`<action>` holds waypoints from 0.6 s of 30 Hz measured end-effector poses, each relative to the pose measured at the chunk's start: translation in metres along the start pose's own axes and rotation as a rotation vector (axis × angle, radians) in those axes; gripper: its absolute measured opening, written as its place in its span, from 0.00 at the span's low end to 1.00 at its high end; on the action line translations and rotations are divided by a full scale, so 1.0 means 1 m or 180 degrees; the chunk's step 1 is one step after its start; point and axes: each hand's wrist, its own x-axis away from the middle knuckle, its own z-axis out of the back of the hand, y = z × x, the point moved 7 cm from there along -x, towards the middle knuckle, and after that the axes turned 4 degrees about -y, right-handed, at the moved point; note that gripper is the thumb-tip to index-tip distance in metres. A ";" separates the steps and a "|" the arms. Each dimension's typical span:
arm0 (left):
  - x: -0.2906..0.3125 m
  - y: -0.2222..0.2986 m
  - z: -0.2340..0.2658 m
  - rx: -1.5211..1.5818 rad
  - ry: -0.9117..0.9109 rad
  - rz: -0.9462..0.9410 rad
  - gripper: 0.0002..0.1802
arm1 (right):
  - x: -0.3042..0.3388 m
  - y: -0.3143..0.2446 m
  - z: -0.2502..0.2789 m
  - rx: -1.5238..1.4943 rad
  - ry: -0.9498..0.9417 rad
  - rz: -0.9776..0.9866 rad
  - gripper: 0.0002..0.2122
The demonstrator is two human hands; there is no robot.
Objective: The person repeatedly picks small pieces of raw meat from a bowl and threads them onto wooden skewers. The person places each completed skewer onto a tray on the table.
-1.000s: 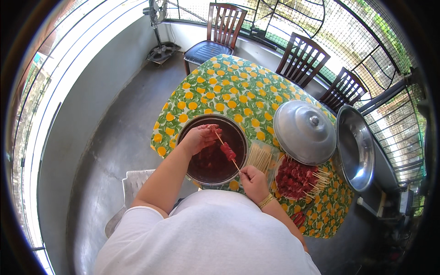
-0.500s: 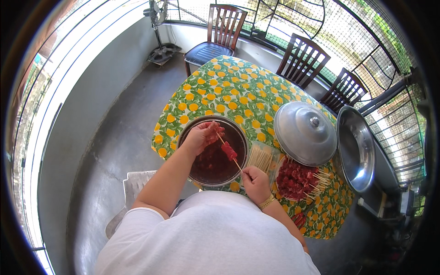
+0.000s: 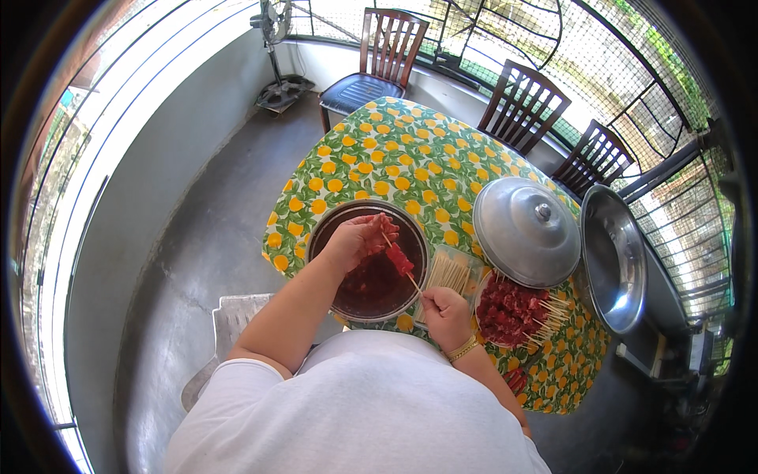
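Observation:
Over a round pot (image 3: 314, 229) of dark red liquid with meat in it, my left hand (image 3: 353, 243) pinches a piece of raw red meat (image 3: 386, 227) at the upper tip of a bamboo skewer (image 3: 415, 285). More meat (image 3: 400, 259) is threaded on the skewer below that. My right hand (image 3: 446, 317) grips the skewer's lower end, close to the pot's right rim. A clear container (image 3: 474, 265) of plain bamboo skewers (image 3: 450, 272) lies beside that hand. Farther right, loaded meat skewers (image 3: 510, 310) are heaped in a round dish, their bare ends pointing right.
The table wears a lemon-patterned cloth (image 3: 371, 166). A domed metal lid (image 3: 527, 229) sits behind the loaded skewers, with a large steel basin (image 3: 612, 261) at the right edge. Chairs (image 3: 523, 107) stand along the far side, a fan (image 3: 276, 91) at the far left, a plastic chair (image 3: 237, 316) near my left elbow.
My left hand has shifted slightly right, bringing its piece of meat closer to the threaded meat. My right hand still holds the skewer, a little farther right.

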 end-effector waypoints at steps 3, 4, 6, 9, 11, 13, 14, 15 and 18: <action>0.002 -0.007 -0.002 0.0022 -0.0023 0.0274 0.11 | 0.000 0.001 0.000 0.0167 0.0015 0.0027 0.02; 0.002 -0.008 -0.002 0.0012 -0.0067 0.0311 0.11 | 0.000 0.003 -0.001 0.0113 -0.0003 -0.0050 0.02; 0.002 -0.011 -0.002 0.0030 -0.0132 0.0395 0.12 | -0.001 0.011 -0.004 -0.0001 -0.0076 -0.0311 0.02; -0.001 -0.015 -0.004 0.0359 -0.0394 0.0586 0.16 | -0.001 0.015 -0.006 -0.0274 -0.0047 -0.0336 0.02; -0.002 -0.014 -0.009 0.0898 -0.0792 0.0773 0.20 | 0.000 0.024 -0.010 -0.0813 -0.0172 -0.0648 0.02; -0.004 -0.010 -0.007 0.1119 -0.0980 0.0742 0.22 | 0.000 0.029 -0.013 -0.1191 -0.0246 -0.0847 0.02; -0.005 -0.008 -0.006 0.1244 -0.1029 0.0741 0.23 | 0.000 0.031 -0.014 -0.1294 -0.0249 -0.0896 0.03; -0.007 -0.007 -0.004 0.1178 -0.1008 0.0628 0.21 | 0.001 0.033 -0.014 -0.1354 -0.0251 -0.0962 0.03; -0.012 -0.006 0.002 0.1050 -0.0908 0.0272 0.16 | 0.002 0.037 -0.013 -0.1421 -0.0248 -0.1047 0.03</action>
